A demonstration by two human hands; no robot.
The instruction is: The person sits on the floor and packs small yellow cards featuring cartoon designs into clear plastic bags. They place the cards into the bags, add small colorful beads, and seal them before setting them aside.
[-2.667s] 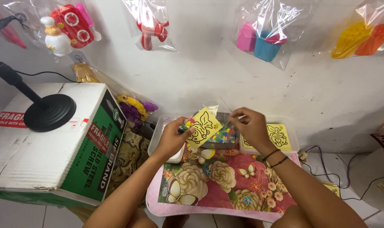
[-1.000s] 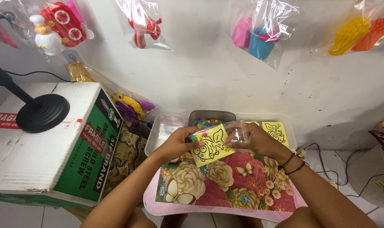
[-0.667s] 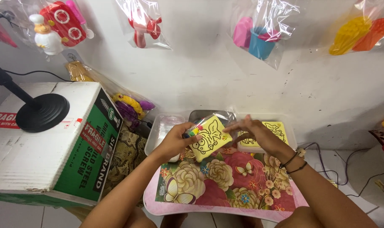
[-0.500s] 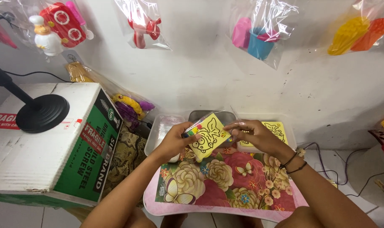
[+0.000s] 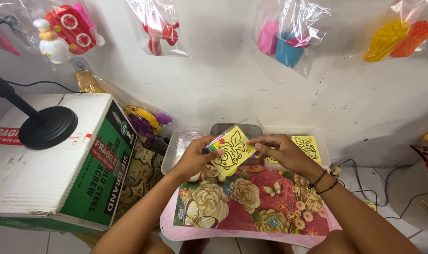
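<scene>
I grip a small yellow card [image 5: 230, 151] with a black outline drawing, sleeved in clear plastic, above the flowered lap tray [image 5: 251, 207]. My left hand [image 5: 195, 157] clasps its left edge; my right hand [image 5: 280, 151] pinches its right corner. A green-and-white carton [image 5: 58, 164] with slanted red labels sits to the left; bagged toys [image 5: 284, 37] hang on the wall.

Bare forearms, sleeveless; two thin dark bands around the right wrist [image 5: 323, 181].
</scene>
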